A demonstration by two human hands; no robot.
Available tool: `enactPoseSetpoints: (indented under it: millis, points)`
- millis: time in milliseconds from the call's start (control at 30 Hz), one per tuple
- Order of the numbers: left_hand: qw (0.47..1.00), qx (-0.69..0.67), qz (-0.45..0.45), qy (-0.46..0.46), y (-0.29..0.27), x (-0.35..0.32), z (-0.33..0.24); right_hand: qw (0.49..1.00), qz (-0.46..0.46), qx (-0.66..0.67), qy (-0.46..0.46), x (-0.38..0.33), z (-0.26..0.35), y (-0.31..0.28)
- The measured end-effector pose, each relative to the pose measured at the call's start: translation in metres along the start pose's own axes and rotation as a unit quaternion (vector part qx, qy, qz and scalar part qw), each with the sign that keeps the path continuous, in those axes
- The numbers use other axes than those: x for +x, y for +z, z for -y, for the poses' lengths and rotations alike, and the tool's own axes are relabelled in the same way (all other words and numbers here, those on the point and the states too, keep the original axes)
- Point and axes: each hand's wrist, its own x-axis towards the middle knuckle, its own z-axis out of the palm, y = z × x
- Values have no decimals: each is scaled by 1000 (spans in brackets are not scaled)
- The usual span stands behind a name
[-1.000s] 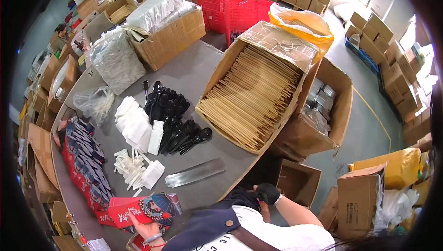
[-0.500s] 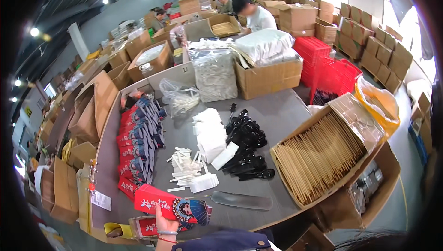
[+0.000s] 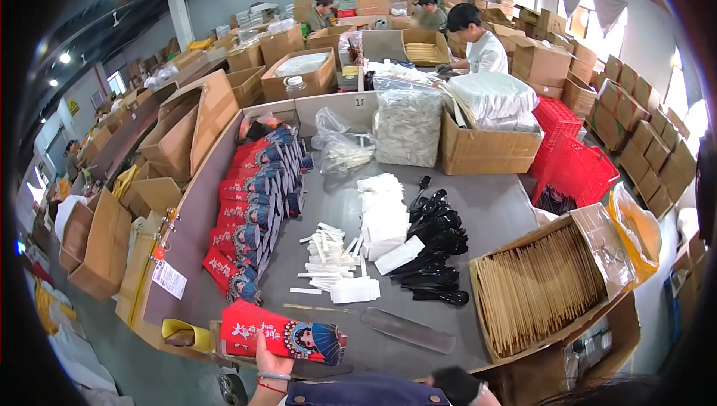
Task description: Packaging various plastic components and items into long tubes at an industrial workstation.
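Observation:
My left hand [image 3: 273, 360] grips a flat red printed packet [image 3: 258, 325] with a blue-and-red costumed figure at one end, above the front left of the table. My right hand [image 3: 457, 385], in a black glove, is at the lower edge close to my body; its fingers are too dark to make out. A long row of overlapping similar packets [image 3: 250, 200] lies at the left. Mid-table are thin white paper strips [image 3: 328, 256], a stack of white paper pieces [image 3: 382, 208] and a heap of black plastic spoons [image 3: 437, 234]. A clear plastic strip [image 3: 409, 330] lies nearest me.
On the right, an open carton [image 3: 538, 286] is full of thin wooden sticks. A bulky clear bag [image 3: 408, 128] and a cardboard box [image 3: 485, 144] stand along the back. Red crates [image 3: 571, 171] are beyond the right edge. Another person [image 3: 482, 51] works at a farther table.
The view has swung, so the table sits farther right in it. My gloved right hand has come in at the lower edge. My left hand still holds the packet.

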Motion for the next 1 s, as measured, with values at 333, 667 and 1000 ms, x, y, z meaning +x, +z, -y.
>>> enactPoseSetpoints:
  millis: [333,667,1000]
  points:
    - [999,-2,49,-10,27,-7,34,947,113,294,68,143,62,80]
    - [990,103,52,76,-18,-6,-3,966,-10,260,13,122,22,56]
    - [710,644,144,244,-45,0,-8,959,-152,-205,-123,107,-17,30]
